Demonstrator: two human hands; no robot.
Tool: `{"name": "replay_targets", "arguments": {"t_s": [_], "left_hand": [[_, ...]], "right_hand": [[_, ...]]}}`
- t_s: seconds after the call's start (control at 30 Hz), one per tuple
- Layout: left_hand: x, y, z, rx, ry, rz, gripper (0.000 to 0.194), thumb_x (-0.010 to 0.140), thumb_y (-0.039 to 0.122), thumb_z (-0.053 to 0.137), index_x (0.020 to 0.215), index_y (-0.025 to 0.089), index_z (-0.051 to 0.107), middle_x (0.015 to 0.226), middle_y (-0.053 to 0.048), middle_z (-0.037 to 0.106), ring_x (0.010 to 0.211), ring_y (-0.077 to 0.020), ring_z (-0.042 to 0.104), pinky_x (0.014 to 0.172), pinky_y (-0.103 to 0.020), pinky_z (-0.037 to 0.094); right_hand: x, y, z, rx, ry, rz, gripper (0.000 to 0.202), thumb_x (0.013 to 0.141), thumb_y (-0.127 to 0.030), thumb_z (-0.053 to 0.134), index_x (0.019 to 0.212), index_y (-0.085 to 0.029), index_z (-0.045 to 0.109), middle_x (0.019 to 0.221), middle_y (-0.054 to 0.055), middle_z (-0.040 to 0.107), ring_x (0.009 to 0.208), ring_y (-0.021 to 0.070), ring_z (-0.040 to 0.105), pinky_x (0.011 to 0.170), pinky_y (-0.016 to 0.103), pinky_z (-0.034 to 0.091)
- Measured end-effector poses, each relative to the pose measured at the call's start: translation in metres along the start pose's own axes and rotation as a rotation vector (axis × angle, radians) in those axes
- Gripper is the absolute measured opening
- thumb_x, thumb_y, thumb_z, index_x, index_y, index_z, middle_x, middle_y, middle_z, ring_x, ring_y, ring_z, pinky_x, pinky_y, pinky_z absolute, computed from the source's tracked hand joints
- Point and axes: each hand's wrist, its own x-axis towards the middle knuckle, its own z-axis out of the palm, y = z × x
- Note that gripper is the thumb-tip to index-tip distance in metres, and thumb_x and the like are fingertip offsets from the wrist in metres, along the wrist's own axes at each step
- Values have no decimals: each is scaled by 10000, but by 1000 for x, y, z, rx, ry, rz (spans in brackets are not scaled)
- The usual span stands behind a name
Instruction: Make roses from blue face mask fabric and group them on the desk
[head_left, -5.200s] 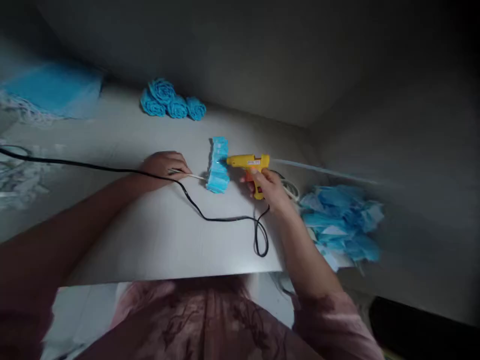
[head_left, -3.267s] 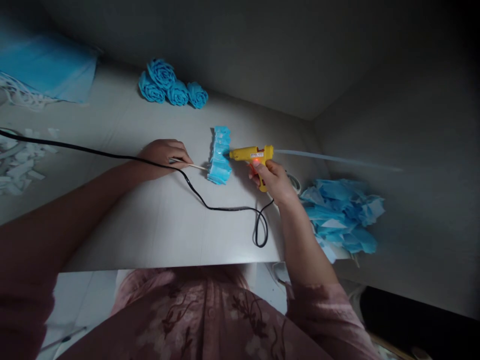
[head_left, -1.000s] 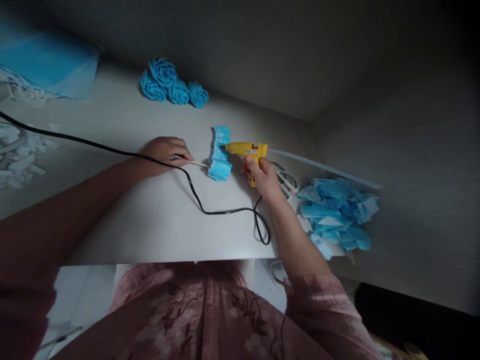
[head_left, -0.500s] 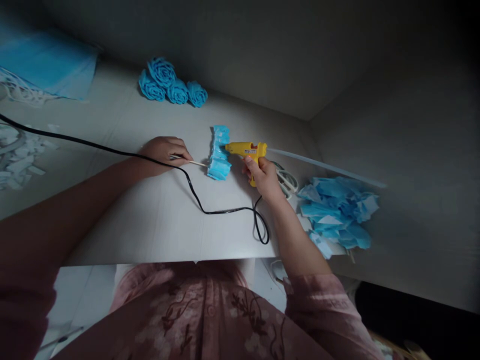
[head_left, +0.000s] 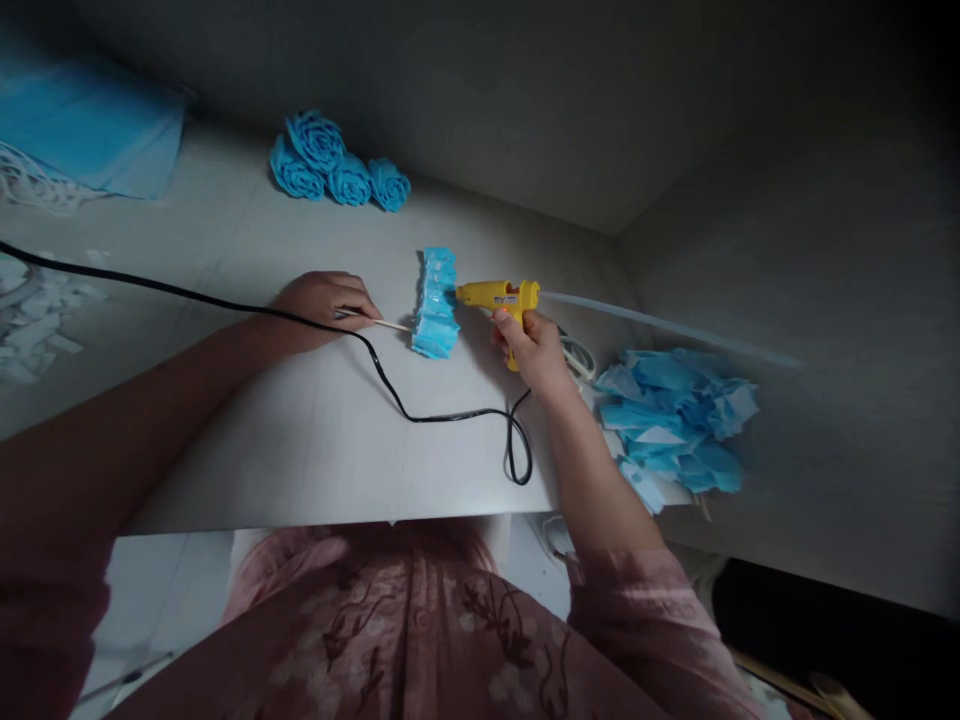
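Observation:
A thin wooden stick (head_left: 391,325) is pinched in my left hand (head_left: 330,308), and its far end meets the lower part of a pleated blue strip (head_left: 436,305) lying on the table. My right hand (head_left: 534,350) is wrapped round the handle of a yellow glue gun (head_left: 496,295). The gun's nozzle points left and is at the right edge of the strip; whether it touches cannot be made out. A long translucent glue stick (head_left: 660,322) sticks out of the gun's back.
Several blue rosettes (head_left: 349,180) sit at the back. A blue sheet stack (head_left: 97,130) and white scraps (head_left: 45,320) lie left. A black cord (head_left: 390,385) crosses my left wrist. Scissors (head_left: 577,358) and crumpled blue pieces (head_left: 675,415) are on the right.
My right hand has moved slightly right with the glue gun, and its nozzle has shifted from over the strip to the strip's right edge. My left hand has barely moved.

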Motion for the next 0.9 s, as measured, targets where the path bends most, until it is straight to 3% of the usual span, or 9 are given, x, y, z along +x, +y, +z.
{"name": "replay_targets", "arguments": {"t_s": [0.43, 0.6, 0.9], "left_hand": [[0, -10, 5, -35, 33, 16, 428, 985, 506, 512, 1001, 250, 854, 1030, -73, 805, 950, -202, 713, 896, -281, 520], [0, -17, 11, -32, 61, -5, 425, 975, 524, 524, 989, 257, 854, 1010, -62, 809, 935, -193, 710, 875, -262, 517], [0, -19, 10, 2, 25, -9, 494, 982, 589, 492, 1005, 247, 847, 1020, -57, 807, 928, -190, 704, 889, -257, 513]], "right_hand": [[1, 5, -1, -45, 21, -18, 550, 915, -727, 641, 702, -225, 571, 613, -8, 573, 508, 103, 447, 479, 254, 328], [-2, 1, -2, -120, 6, -81, 533, 902, -738, 640, 752, -227, 615, 660, 23, 633, 590, 141, 520, 518, 270, 338], [-1, -1, -14, -191, 37, -121, 517, 914, -696, 633, 800, -192, 665, 637, 7, 591, 578, 138, 509, 536, 279, 327]]}}
